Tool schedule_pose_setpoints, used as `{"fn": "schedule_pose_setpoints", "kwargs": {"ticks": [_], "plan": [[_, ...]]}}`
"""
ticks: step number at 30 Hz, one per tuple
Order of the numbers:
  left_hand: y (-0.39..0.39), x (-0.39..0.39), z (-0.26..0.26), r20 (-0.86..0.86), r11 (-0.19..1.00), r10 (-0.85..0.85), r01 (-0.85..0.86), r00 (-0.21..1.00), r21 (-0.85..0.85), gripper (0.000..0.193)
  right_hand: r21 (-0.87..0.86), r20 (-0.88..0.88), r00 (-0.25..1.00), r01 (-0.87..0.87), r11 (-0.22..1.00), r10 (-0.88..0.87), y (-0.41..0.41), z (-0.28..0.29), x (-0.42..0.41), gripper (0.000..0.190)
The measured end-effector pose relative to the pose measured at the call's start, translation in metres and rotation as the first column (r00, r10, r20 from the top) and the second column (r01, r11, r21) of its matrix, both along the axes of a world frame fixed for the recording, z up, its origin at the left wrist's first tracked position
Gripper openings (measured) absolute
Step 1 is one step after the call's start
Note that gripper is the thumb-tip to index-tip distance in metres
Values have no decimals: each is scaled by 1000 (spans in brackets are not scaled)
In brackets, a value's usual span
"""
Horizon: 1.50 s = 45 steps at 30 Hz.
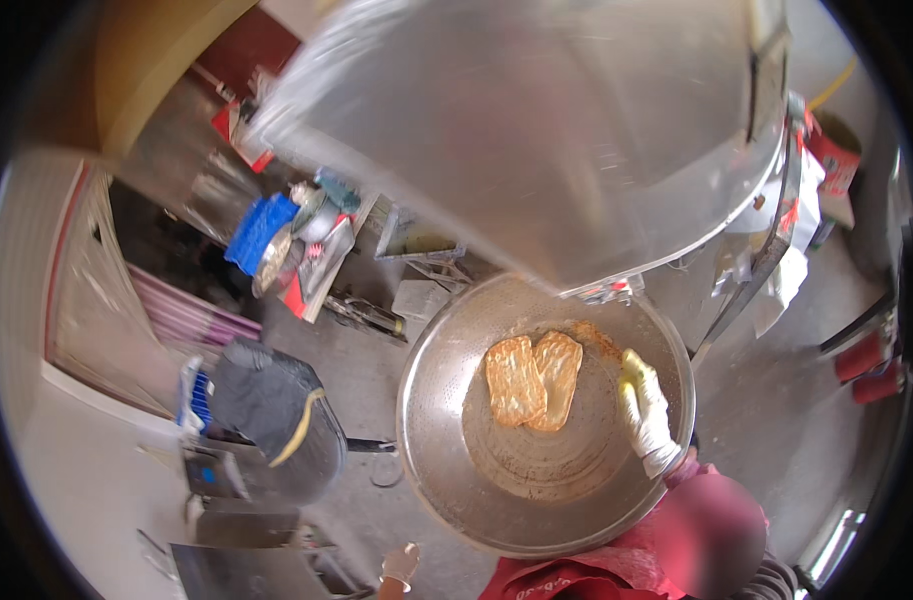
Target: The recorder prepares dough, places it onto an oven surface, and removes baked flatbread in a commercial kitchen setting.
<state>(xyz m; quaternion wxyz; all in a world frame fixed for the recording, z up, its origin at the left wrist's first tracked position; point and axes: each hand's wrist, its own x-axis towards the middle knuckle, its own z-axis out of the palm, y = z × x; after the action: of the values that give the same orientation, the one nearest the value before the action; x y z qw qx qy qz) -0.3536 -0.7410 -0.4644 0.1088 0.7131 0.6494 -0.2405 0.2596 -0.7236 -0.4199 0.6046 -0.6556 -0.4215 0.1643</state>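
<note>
A large round metal basin with perforated sides stands before me. Two flat, oblong, golden-brown pieces that look like flatbread lie in it, the left one partly over the right one. Brown crumbs are scattered on the basin's bottom and upper right side. My right hand, in a whitish glove with yellowish fingertips, is over the right side of the basin, thumb and fingers slightly apart, with nothing visible in it. My left hand, in a thin glove, is low, outside the basin; its fingers are small and partly hidden.
A big metal panel or hood juts over the basin's far edge. A dark cloth covers a container at left, near metal equipment. Blue packaging and bags lie upper left. A metal bar slants at right, near red objects.
</note>
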Motion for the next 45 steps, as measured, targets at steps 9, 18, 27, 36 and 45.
{"fn": "schedule_pose_setpoints", "kwargs": {"ticks": [9,18,27,36,45], "plan": [[100,-27,48,691,972,-14,-151,723,177,22,-143,-551,785,-423,895,283,12,64,-150,43],[212,-14,83,747,961,-219,6,628,277,22,34,-585,749,-360,932,311,130,93,-115,58],[346,-19,102,795,962,-271,127,543,241,25,201,-875,460,65,977,149,323,83,-88,58],[542,16,75,961,958,27,267,275,-103,34,87,-898,441,159,983,8,361,65,-51,37],[620,27,55,975,942,-118,331,190,50,35,233,-942,302,269,935,148,347,109,-86,30]]}}
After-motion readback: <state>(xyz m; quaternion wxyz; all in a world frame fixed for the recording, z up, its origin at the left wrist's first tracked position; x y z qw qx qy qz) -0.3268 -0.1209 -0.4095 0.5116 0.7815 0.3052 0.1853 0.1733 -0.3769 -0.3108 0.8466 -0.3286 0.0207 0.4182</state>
